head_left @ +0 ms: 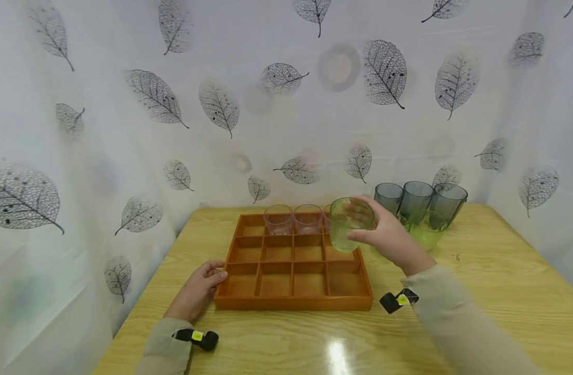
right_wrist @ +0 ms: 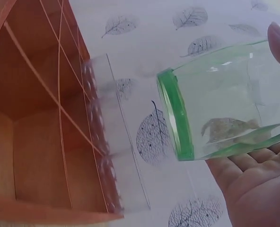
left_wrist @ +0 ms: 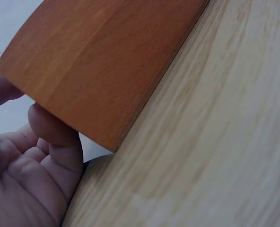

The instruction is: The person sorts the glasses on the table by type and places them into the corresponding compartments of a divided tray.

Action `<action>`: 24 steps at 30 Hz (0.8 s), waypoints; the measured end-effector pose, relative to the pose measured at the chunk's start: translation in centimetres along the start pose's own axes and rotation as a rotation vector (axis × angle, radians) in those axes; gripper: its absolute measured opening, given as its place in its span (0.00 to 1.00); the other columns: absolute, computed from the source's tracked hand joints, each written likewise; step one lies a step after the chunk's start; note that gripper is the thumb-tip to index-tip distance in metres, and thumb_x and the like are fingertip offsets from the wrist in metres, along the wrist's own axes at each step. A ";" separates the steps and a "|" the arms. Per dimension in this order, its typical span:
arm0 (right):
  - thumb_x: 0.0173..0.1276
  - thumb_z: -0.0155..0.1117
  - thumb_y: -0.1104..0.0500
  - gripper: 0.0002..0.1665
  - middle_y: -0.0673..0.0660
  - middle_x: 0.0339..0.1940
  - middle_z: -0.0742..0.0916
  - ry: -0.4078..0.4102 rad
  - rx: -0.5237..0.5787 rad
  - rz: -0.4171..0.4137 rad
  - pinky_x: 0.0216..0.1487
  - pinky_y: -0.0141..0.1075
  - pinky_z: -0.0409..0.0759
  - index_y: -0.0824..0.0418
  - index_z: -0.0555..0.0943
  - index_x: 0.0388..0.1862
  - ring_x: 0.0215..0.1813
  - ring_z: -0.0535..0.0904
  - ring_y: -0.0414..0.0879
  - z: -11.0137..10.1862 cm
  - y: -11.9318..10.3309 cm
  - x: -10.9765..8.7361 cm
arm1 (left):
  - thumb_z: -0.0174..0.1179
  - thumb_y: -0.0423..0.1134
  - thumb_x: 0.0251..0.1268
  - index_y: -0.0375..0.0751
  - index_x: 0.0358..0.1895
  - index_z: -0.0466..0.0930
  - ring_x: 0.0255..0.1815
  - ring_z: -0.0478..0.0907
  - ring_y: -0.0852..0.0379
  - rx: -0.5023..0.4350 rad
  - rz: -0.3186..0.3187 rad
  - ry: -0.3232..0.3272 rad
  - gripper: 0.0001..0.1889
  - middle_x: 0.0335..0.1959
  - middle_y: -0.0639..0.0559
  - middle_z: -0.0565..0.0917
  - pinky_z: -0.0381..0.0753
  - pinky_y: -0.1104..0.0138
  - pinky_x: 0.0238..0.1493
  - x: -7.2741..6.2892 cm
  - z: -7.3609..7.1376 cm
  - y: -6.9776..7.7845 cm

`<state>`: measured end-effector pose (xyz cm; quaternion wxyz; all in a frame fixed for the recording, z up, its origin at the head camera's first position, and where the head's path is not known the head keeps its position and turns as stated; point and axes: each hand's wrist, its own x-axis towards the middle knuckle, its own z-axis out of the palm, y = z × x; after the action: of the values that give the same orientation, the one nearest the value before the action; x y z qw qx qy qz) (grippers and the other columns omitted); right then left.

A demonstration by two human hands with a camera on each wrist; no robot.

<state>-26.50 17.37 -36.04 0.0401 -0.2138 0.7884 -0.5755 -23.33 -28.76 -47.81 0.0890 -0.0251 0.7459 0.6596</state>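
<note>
My right hand [head_left: 394,239] grips a green-tinted glass [head_left: 341,237], holding it above the right side of a wooden compartment tray [head_left: 293,303]. In the right wrist view the glass [right_wrist: 225,104] shows its thick green base, with the thumb and fingers on opposite sides. At the tray's left side, my left hand [head_left: 199,289] touches the outer wall; its thumb and a finger meet the wood in the left wrist view. Clear glasses [head_left: 278,221] stand in the back row of compartments, the rightmost partly hidden behind the green glass.
Three grey-blue tall glasses [head_left: 416,200] stand at the table's back right. In front of them are more green glasses [head_left: 427,237], partly covered by the right hand. A leaf-patterned curtain [head_left: 249,47] hangs behind and beside the wooden table [head_left: 268,344].
</note>
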 end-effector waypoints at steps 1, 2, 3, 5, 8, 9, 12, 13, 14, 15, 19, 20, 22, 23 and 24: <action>0.68 0.73 0.53 0.49 0.50 0.74 0.71 0.000 0.001 0.001 0.65 0.52 0.71 0.49 0.56 0.81 0.75 0.65 0.51 0.3 -0.1 0.3 | 0.56 0.37 0.77 0.30 0.68 0.63 0.38 0.72 0.58 -0.004 0.000 0.003 0.24 0.44 0.48 0.76 0.72 0.70 0.35 0.0 0.0 0.0; 0.67 0.73 0.52 0.49 0.50 0.74 0.71 0.002 -0.004 0.004 0.65 0.53 0.71 0.49 0.57 0.81 0.75 0.65 0.50 0.7 -0.2 0.5 | 0.56 0.37 0.78 0.30 0.68 0.62 0.37 0.71 0.59 -0.005 0.000 0.000 0.24 0.44 0.48 0.75 0.72 0.71 0.34 0.0 0.0 0.0; 0.67 0.74 0.52 0.49 0.49 0.73 0.72 0.001 -0.005 0.004 0.65 0.54 0.71 0.48 0.57 0.81 0.75 0.65 0.50 1.0 -0.3 0.7 | 0.56 0.37 0.78 0.30 0.68 0.62 0.37 0.71 0.59 -0.007 -0.001 -0.001 0.24 0.44 0.49 0.75 0.72 0.71 0.34 0.0 0.0 -0.1; 0.66 0.74 0.50 0.50 0.49 0.73 0.72 -0.003 0.005 0.006 0.63 0.54 0.71 0.47 0.58 0.80 0.75 0.65 0.49 1.6 -0.4 1.2 | 0.56 0.37 0.78 0.30 0.69 0.62 0.36 0.71 0.59 -0.013 -0.004 -0.001 0.24 0.44 0.49 0.75 0.72 0.71 0.34 0.0 0.0 0.0; 0.64 0.76 0.48 0.50 0.48 0.72 0.73 -0.008 0.023 0.007 0.59 0.52 0.75 0.46 0.59 0.80 0.73 0.67 0.49 2.6 -0.5 1.8 | 0.56 0.37 0.78 0.31 0.69 0.62 0.35 0.71 0.60 -0.015 -0.006 -0.006 0.24 0.43 0.49 0.75 0.71 0.71 0.33 0.0 0.0 0.1; 0.64 0.76 0.48 0.50 0.48 0.72 0.73 -0.005 0.024 0.003 0.57 0.51 0.76 0.46 0.60 0.80 0.72 0.68 0.49 3.0 -0.5 2.1 | 0.56 0.37 0.78 0.31 0.69 0.62 0.35 0.71 0.60 -0.016 -0.005 -0.007 0.24 0.43 0.50 0.75 0.71 0.71 0.33 -0.1 0.0 0.1; 0.62 0.78 0.48 0.50 0.48 0.71 0.74 0.002 0.045 -0.010 0.55 0.48 0.78 0.47 0.62 0.79 0.70 0.71 0.50 4.0 -0.5 2.7 | 0.56 0.37 0.78 0.31 0.69 0.61 0.35 0.70 0.60 -0.022 0.001 -0.015 0.24 0.42 0.50 0.75 0.71 0.70 0.33 -0.1 0.1 0.1; 0.62 0.78 0.50 0.50 0.49 0.71 0.74 0.002 0.060 -0.021 0.57 0.48 0.78 0.48 0.62 0.79 0.70 0.71 0.50 4.4 -0.5 3.0 | 0.56 0.37 0.78 0.31 0.69 0.61 0.35 0.70 0.60 -0.024 0.001 -0.014 0.24 0.42 0.50 0.75 0.71 0.70 0.33 -0.1 0.1 0.1; 0.61 0.78 0.51 0.51 0.50 0.71 0.75 0.002 0.067 -0.033 0.59 0.48 0.77 0.50 0.62 0.78 0.70 0.71 0.50 4.8 -0.5 3.2 | 0.56 0.37 0.78 0.31 0.69 0.61 0.35 0.70 0.60 -0.024 0.002 -0.016 0.24 0.42 0.50 0.75 0.71 0.70 0.33 -0.1 0.0 0.1; 0.61 0.79 0.52 0.50 0.50 0.70 0.75 -0.002 0.081 -0.038 0.60 0.49 0.76 0.50 0.62 0.78 0.69 0.72 0.49 5.2 -0.6 3.5 | 0.56 0.37 0.78 0.30 0.69 0.61 0.35 0.71 0.60 -0.026 0.002 -0.017 0.24 0.42 0.50 0.75 0.72 0.70 0.34 -0.1 0.0 0.1; 0.61 0.79 0.50 0.51 0.48 0.69 0.76 -0.004 0.063 -0.040 0.68 0.51 0.69 0.50 0.62 0.78 0.70 0.71 0.48 6.7 -0.4 4.4 | 0.55 0.36 0.78 0.30 0.69 0.61 0.35 0.71 0.59 -0.022 -0.003 -0.016 0.24 0.42 0.49 0.75 0.72 0.70 0.35 -0.1 0.0 0.2; 0.60 0.79 0.49 0.52 0.48 0.69 0.76 -0.001 0.057 -0.035 0.68 0.52 0.68 0.50 0.62 0.78 0.70 0.71 0.48 7.0 -0.3 4.6 | 0.55 0.36 0.78 0.30 0.69 0.61 0.36 0.71 0.59 -0.013 -0.004 -0.016 0.24 0.43 0.49 0.75 0.72 0.70 0.35 -0.1 0.0 0.2; 0.59 0.79 0.46 0.52 0.47 0.69 0.76 0.008 0.031 -0.019 0.69 0.52 0.67 0.48 0.63 0.78 0.70 0.71 0.48 7.7 0.0 5.0 | 0.55 0.36 0.78 0.31 0.69 0.62 0.36 0.71 0.58 -0.006 -0.013 -0.003 0.23 0.43 0.48 0.75 0.73 0.69 0.35 -0.1 0.0 0.1; 0.58 0.80 0.45 0.52 0.47 0.69 0.76 0.016 0.024 -0.008 0.68 0.53 0.67 0.47 0.63 0.78 0.69 0.71 0.49 8.1 0.1 5.2 | 0.56 0.36 0.78 0.31 0.68 0.63 0.37 0.72 0.58 -0.003 -0.017 0.006 0.23 0.43 0.48 0.75 0.73 0.69 0.35 -0.1 0.1 0.1; 0.58 0.80 0.44 0.53 0.47 0.69 0.76 0.024 0.012 0.000 0.67 0.54 0.68 0.46 0.63 0.78 0.68 0.72 0.50 8.5 0.2 5.5 | 0.56 0.36 0.78 0.32 0.68 0.64 0.36 0.72 0.57 0.001 -0.022 0.012 0.22 0.43 0.48 0.75 0.73 0.69 0.35 0.0 0.1 0.1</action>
<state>-28.87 7.77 -38.11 0.0318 -0.2066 0.7854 -0.5826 -23.30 -28.65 -47.76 0.0919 -0.0371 0.7465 0.6580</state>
